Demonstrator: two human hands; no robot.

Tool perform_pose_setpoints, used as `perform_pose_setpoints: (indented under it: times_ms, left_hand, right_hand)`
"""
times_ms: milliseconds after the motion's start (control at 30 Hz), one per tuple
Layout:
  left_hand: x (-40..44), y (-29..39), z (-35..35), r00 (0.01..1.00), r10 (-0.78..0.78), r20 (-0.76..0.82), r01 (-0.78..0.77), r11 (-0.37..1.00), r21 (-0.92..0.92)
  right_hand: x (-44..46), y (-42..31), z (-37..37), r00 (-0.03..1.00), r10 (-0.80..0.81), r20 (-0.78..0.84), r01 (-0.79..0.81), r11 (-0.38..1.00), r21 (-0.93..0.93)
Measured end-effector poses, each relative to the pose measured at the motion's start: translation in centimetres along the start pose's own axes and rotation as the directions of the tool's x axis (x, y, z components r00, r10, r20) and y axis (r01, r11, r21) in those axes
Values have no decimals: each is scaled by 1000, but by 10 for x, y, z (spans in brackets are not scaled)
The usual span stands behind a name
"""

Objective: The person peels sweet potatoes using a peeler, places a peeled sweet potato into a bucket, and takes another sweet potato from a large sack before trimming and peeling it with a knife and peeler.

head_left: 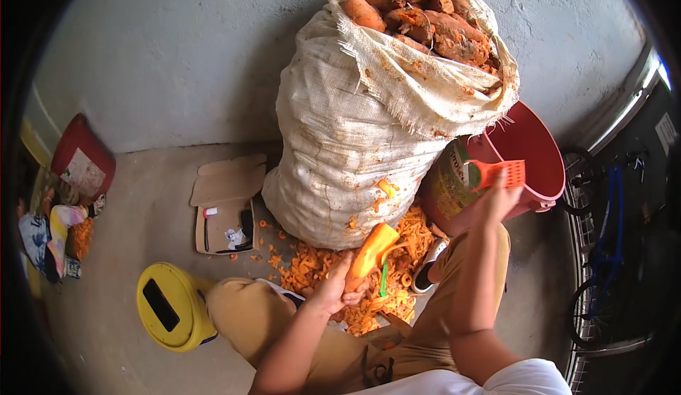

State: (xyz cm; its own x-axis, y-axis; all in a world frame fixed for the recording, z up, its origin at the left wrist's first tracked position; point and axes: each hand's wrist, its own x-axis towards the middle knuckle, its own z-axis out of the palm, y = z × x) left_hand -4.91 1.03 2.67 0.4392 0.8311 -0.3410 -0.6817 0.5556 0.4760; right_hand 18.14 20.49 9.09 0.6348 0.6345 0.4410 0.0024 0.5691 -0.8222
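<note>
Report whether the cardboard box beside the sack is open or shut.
Open: the cardboard box has its lid folded back, interior showing.

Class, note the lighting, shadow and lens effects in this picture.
Head view: black vignetting curves around the corners; same head view: a soft shadow darkens the wall left of the woven sack; head view again: bright glare at the upper right.

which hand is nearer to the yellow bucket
Left. The left hand, holding an orange root vegetable, is across the left knee from the yellow bucket; the right hand is farther, raised near the open red bucket.
</note>
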Motion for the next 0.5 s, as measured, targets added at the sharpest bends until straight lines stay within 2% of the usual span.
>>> perform_pose_setpoints:
  times_ms: [33,100,133,167,233,267,300,367,433,467,500]
  left_hand:
    - [-1,0,-1,997,24,-70,-20,998,51]
    - [6,-1,-1,992,48,-117,-42,998,53]
    - [9,-2,2,988,70,-141,-61,996,66]
    - [12,-3,5,982,93,-166,-80,993,82]
    - [14,-1,14,977,105,-185,-94,993,69]
    - [13,0,16,974,112,-198,-101,993,63]
    - [14,0,13,981,92,-168,-89,996,26]
    - [17,-1,5,994,52,-100,-56,997,-45]
    - [15,-1,7,997,66,-27,-68,994,-82]
    - [14,-1,8,997,74,8,-73,992,-101]
    - [12,0,8,996,83,16,-82,996,-46]
  right_hand:
    - [10,-9,-3,997,-56,54,59,996,-66]
    - [4,-20,1,981,33,193,-36,999,10]
    - [-7,-29,2,955,57,292,-24,993,-116]
    - [-17,-26,2,935,47,351,-4,993,-120]
    - [-47,-31,3,864,241,441,-219,970,-102]
    - [-63,-40,4,807,340,483,-306,940,-152]
    - [-77,-50,6,736,435,519,-386,899,-206]
    - [-101,-47,7,648,522,554,-478,846,-238]
    - [-120,-35,6,639,479,602,-502,853,-146]
    - [-125,-36,6,628,495,601,-493,850,-185]
    - [-129,-32,7,669,442,598,-443,883,-158]
